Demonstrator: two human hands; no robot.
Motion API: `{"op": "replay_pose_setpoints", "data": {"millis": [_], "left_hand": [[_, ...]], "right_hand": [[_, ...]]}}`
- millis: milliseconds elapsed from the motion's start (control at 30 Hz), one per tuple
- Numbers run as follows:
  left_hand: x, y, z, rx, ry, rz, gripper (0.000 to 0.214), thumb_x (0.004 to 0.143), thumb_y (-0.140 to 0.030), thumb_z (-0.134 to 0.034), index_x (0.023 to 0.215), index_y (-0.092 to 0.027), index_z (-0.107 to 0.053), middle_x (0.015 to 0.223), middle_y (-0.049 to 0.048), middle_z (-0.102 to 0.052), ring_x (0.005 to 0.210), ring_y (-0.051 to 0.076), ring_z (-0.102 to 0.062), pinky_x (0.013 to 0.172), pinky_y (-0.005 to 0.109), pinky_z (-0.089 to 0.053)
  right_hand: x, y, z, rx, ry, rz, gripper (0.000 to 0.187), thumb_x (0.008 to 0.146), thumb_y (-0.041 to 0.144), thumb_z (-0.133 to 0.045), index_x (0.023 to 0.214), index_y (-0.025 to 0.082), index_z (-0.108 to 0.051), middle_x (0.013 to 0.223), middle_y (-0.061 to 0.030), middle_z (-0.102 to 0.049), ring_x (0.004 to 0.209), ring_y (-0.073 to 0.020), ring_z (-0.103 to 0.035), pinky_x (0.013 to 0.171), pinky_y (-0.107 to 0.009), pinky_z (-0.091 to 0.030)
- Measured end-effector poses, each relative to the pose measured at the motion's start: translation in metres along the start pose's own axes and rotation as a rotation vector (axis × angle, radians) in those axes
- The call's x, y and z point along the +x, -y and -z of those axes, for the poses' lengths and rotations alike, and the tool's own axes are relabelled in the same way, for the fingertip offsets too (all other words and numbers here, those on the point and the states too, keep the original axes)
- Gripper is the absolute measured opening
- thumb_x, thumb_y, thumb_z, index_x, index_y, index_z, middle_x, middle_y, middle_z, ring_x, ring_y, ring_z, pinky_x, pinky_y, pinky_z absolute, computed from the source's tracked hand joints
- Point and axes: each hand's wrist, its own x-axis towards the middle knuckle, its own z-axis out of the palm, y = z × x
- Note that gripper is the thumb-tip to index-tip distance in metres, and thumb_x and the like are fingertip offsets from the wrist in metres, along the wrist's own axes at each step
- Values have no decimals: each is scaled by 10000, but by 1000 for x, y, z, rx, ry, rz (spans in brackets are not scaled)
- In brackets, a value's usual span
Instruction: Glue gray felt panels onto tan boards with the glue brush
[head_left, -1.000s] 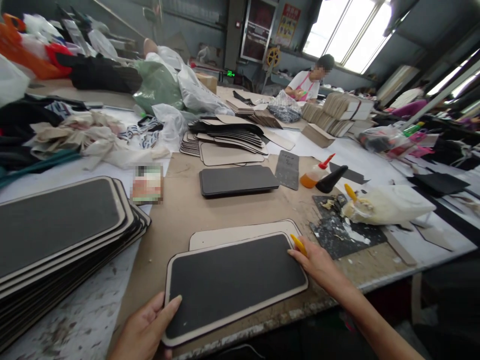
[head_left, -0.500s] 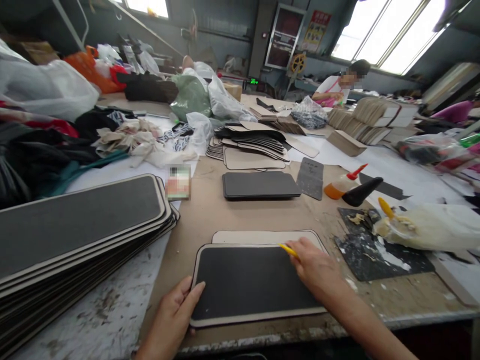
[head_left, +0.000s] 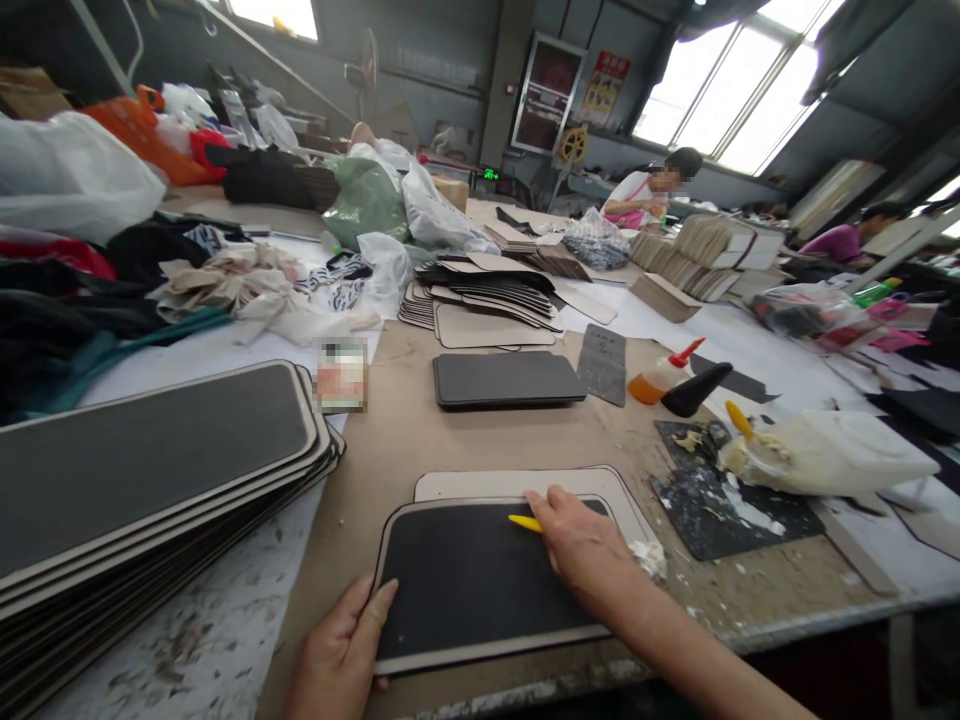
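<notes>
A black-faced board with a beige rim lies in front of me on the brown table, on top of a plain beige board. My left hand rests flat against its left edge, fingers stretched out. My right hand lies on the black face and pinches a small yellow tool whose tip points left along the upper edge.
A tall stack of like boards fills the left. Ahead lie a dark board pile, beige cut pieces, an orange glue bottle, a glue-smeared black mat and a white bag. A person works at the far end.
My right hand has slid the yellow tool leftward along the board's upper edge from its right corner. My left hand stays at the left edge. The view has shifted.
</notes>
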Motion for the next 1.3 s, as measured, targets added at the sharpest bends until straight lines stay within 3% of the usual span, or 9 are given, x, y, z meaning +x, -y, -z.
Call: {"op": "replay_pose_setpoints", "data": {"millis": [100,233,333,433,567,700,900,1300], "left_hand": [[0,-2,1,-2,7,17,437,572,-508,-647,884,-202,-652,873,27,-680,681,201,-589,369,208,-451],[1,-9,6,41,75,45,429,510,-519,-670,809,-213,-640,791,10,-670,724,229,-593,404,227,-491],[4,-8,8,53,101,13,407,549,-538,-656,807,-224,-625,736,-8,-653,698,217,-585,402,223,-488],[8,-4,8,49,159,-3,378,607,-548,-637,819,-235,-612,730,-20,-648,683,198,-577,407,211,-479],[9,-3,9,47,210,-18,373,633,-547,-633,835,-235,-607,681,-27,-631,646,176,-560,407,194,-458],[7,-7,10,51,242,-25,353,643,-541,-636,801,-227,-609,648,-27,-630,619,162,-556,399,181,-438],[8,-9,9,41,261,5,369,660,-534,-626,826,-206,-600,636,-23,-611,609,148,-557,380,170,-421],[3,-25,2,1,241,29,386,563,-523,-600,735,-183,-536,522,-38,-563,462,114,-496,300,177,-389]], "right_hand": [[-11,-25,-7,-81,14,-120,479,817,29,-369,1259,164,-494,1119,-132,-580,984,-226,-569,696,-263,-434],[-37,-62,-16,-81,-54,-280,304,835,65,-366,963,184,-615,993,-96,-610,879,-200,-597,635,-250,-401],[-62,-88,-27,28,-162,-363,190,864,221,-408,777,195,-575,833,-61,-617,728,-184,-593,598,-259,-374],[-83,-103,-44,263,-212,-396,251,857,381,-420,709,204,-520,667,-31,-599,623,-181,-575,574,-266,-375],[-93,-96,-65,764,-70,-463,388,849,513,-340,674,197,-484,538,8,-559,426,-124,-502,444,-232,-353],[-86,-76,-70,1080,62,-534,425,778,555,-431,580,181,-468,429,39,-504,309,-57,-386,357,-182,-261],[-78,-69,-68,1231,101,-598,473,706,563,-512,443,173,-459,280,58,-375,277,-36,-309,346,-162,-212],[-73,-74,-78,1259,140,-600,500,538,665,-537,432,180,-480,271,51,-368,256,-34,-291,340,-182,-210]]}}
